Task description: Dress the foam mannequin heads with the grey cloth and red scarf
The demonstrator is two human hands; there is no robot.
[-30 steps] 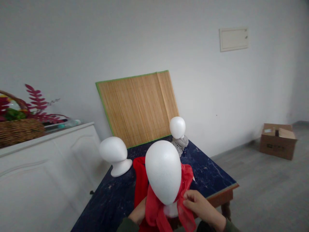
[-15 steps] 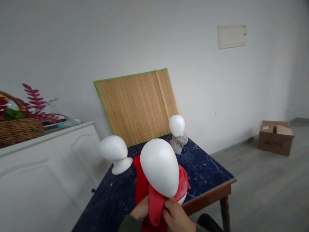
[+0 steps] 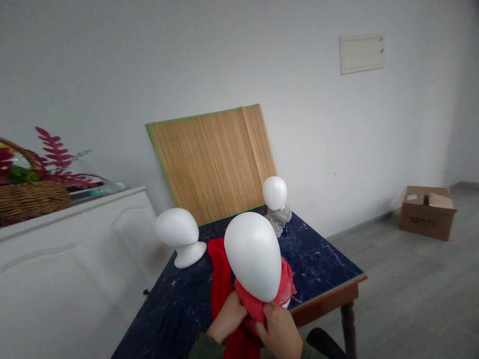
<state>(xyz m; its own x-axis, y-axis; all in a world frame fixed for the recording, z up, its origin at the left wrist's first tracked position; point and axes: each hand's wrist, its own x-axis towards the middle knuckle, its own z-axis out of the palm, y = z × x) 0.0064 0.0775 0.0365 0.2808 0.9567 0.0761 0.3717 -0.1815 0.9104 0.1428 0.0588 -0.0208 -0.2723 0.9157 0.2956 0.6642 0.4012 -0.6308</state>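
On dark table [image 3: 322, 264], three foam heads [image 3: 253, 255]; both hands [image 3: 254, 324] clutch one red scarf [image 3: 224, 284].

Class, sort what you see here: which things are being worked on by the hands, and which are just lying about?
In hand:
- left hand and right hand, both gripping the red fabric scarf
- nearest white foam mannequin head, scarf around its neck

Lying about:
- bare white foam head
- far white foam head with grey scarf
- bamboo mat
- wicker basket
- cardboard box
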